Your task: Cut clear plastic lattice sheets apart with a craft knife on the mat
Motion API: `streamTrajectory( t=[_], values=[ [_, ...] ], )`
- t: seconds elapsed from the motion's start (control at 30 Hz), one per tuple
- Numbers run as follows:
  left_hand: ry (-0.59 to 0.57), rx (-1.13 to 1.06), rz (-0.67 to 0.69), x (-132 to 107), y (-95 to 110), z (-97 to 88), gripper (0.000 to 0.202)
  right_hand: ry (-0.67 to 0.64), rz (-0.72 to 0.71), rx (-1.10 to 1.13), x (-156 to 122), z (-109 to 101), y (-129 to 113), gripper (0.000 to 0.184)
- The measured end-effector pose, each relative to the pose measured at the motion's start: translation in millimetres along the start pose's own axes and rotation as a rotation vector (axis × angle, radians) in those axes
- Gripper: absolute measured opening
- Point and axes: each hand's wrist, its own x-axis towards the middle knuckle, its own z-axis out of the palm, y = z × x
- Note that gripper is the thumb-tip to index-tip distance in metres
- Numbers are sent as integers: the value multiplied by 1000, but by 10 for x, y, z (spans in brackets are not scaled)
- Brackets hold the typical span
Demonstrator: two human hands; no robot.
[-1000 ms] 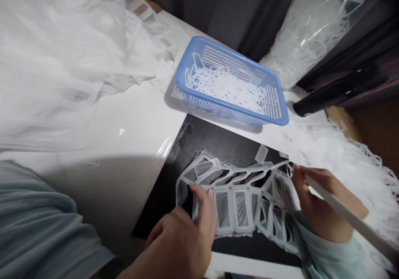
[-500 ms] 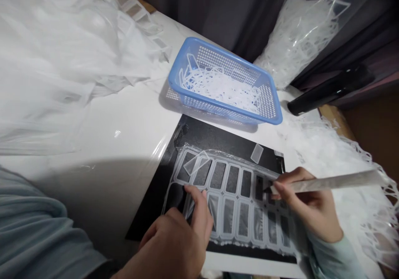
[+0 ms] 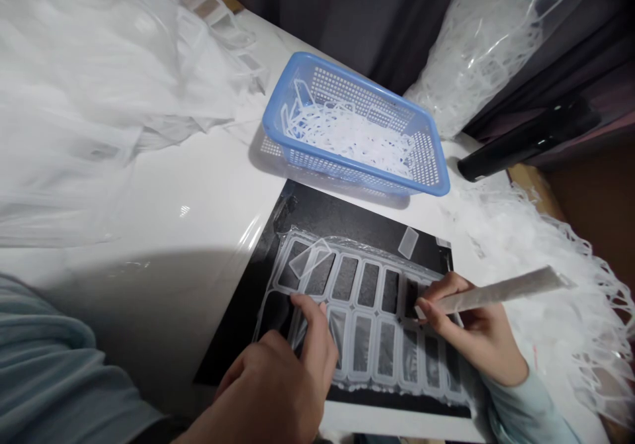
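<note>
A translucent plastic sheet (image 3: 373, 313) with two rows of rounded rectangular frames lies on a black mat (image 3: 342, 216). My left hand (image 3: 292, 364) rests at the sheet's left part, index finger stretched onto a frame edge, the other fingers partly hidden. In my right hand (image 3: 476, 325) is a pale, flat, pen-like tool (image 3: 506, 290), pinched between thumb and fingers over the right part of the upper row. Its tip is hidden by the fingers. One loose clear rectangle (image 3: 311, 259) lies across the upper left frames; another small clear rectangle (image 3: 408, 242) sits on the mat above the sheet.
Behind the mat stands a blue basket (image 3: 278, 123) holding many thin white plastic rings. A clear bag (image 3: 476, 60) of similar scraps is at the back right, beside a black cylinder (image 3: 526, 141). Plastic sheets (image 3: 89, 100) pile up at left; loose scraps (image 3: 560, 298) at right.
My right hand has shifted slightly left with the tool, whose dark tip showed before and is now hidden. My left hand stays almost in place. The view has moved slightly.
</note>
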Motion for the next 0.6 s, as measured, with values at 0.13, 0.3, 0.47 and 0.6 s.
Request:
streamTrajectory(
  t=[0.13,0.3,0.47,0.6],
  values=[
    [8,9,10,4,-7,7,50,-9,-24,-9,8,11,-6,15],
    [0,-15,-11,3,2,-2,49,-76,-101,-28,20,3,-22,15],
    [3,-20,-29,7,2,-8,49,-182,-462,-372,-9,30,-89,18],
    [8,-7,6,20,-26,-5,47,-110,-634,-681,-71,58,-87,22]
  ],
)
